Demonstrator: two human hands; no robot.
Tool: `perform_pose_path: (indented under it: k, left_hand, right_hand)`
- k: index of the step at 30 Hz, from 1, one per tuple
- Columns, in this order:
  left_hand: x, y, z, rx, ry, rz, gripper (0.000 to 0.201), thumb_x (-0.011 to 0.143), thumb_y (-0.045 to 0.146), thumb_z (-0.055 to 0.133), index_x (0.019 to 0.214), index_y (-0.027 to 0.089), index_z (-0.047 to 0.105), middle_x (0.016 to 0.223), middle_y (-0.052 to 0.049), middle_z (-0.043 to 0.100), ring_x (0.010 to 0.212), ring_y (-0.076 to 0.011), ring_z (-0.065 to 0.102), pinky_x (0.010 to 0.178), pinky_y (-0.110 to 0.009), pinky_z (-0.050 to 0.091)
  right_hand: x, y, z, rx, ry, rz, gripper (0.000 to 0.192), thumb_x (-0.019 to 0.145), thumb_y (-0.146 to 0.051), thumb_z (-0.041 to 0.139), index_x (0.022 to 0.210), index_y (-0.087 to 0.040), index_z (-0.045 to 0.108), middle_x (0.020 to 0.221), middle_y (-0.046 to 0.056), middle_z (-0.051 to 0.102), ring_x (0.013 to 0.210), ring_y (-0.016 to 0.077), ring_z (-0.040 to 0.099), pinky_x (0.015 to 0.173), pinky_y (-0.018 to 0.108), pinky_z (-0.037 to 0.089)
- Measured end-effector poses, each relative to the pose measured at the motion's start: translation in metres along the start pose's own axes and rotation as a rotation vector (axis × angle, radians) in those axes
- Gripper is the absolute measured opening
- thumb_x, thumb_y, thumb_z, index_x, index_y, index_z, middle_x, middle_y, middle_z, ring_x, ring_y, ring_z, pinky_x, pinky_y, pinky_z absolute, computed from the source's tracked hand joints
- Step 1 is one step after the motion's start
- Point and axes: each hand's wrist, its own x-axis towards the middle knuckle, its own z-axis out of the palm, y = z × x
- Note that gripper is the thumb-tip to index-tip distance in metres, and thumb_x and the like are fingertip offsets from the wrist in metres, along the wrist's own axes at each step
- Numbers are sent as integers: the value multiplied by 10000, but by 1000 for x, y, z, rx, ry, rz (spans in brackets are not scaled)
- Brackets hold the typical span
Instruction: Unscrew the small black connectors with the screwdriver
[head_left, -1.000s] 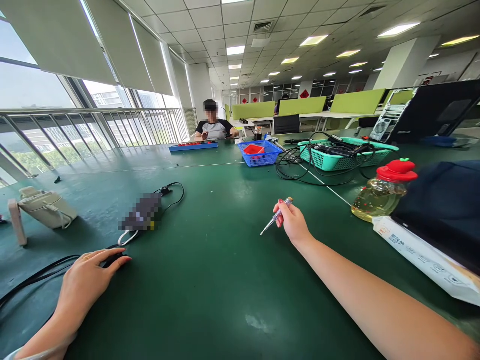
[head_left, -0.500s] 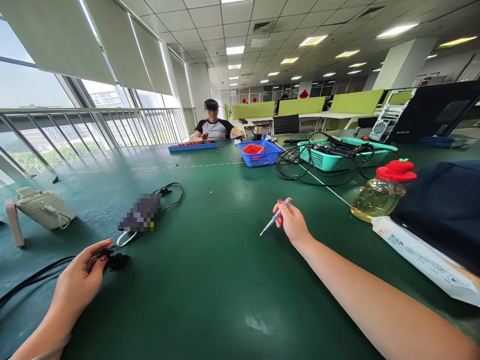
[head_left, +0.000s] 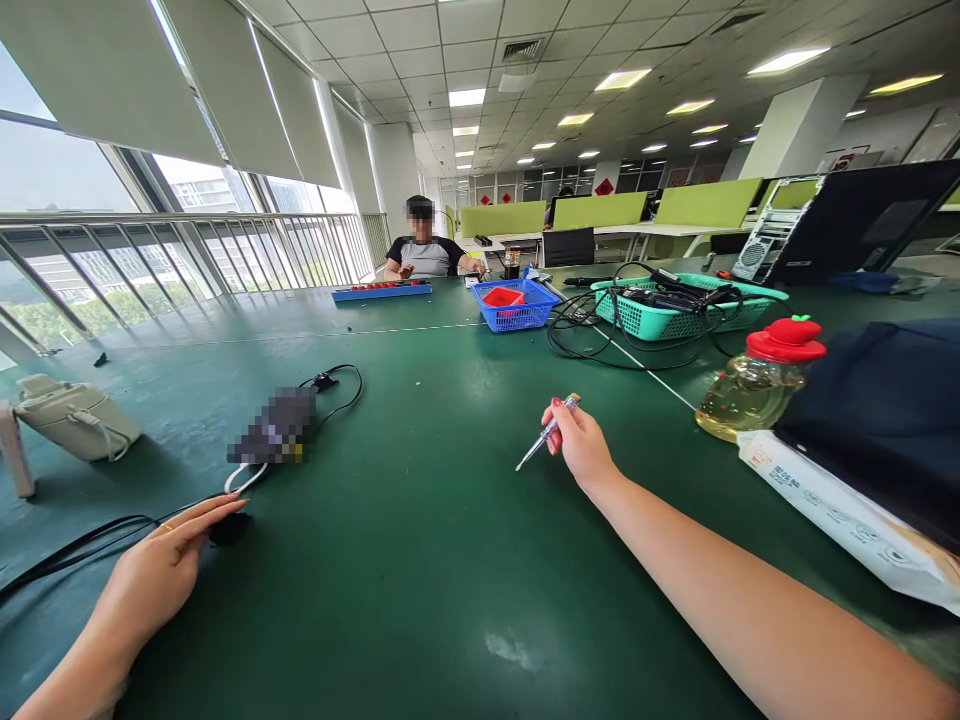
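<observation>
My right hand pinches a small screwdriver with a clear handle, its metal tip slanting down to the left above the table. At the left, my left hand is open, its fingers stretched out over a dark plug-like piece that they partly hide. Black cables run from the left edge to this hand. Just beyond it lies a dark device, blurred out, with a white loop and a short black cord.
A beige bottle lies at the left. On the right are a red-lidded jar, a white packet and a dark bag. Farther back stand a blue basket and a teal basket with cables. A person sits opposite.
My left hand's fingers have straightened from a pinch on the dark piece and now lie over it. My right hand still holds the screwdriver. The whole view has shifted slightly.
</observation>
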Motion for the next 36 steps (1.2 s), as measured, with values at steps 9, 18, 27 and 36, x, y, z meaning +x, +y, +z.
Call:
perform_pose_path:
  k: [9,18,27,36]
  left_hand:
    - [1,0,1,55,34,44,522,848,358,314,1190,272,700,1285,-1,667,1056,-203,683,890,-310,556]
    - [0,7,-2,72,0,-4,509,863,332,335,1234,274,678,1305,-9,652,1058,-218,668,887,-315,553]
    - [0,12,-7,48,-64,-42,537,854,271,308,1268,286,651,1360,11,610,1085,-221,662,865,-310,547]
    - [-2,31,-24,54,119,-248,512,910,487,317,1198,236,659,1184,-76,689,1019,-264,641,777,-346,509]
  right_hand:
    - [0,-1,1,-5,-4,5,572,702,-759,641,638,-197,556,441,-67,393,401,85,420,425,226,378]
    - [-1,-2,1,-33,-12,-21,520,765,-707,616,641,-208,544,443,-64,390,388,98,421,409,244,386]
    - [0,0,0,-25,-15,-15,534,758,-718,622,639,-202,551,447,-65,394,395,90,421,411,232,388]
    - [0,-1,1,-20,-18,-18,538,739,-728,628,638,-205,549,444,-64,396,391,93,421,408,237,384]
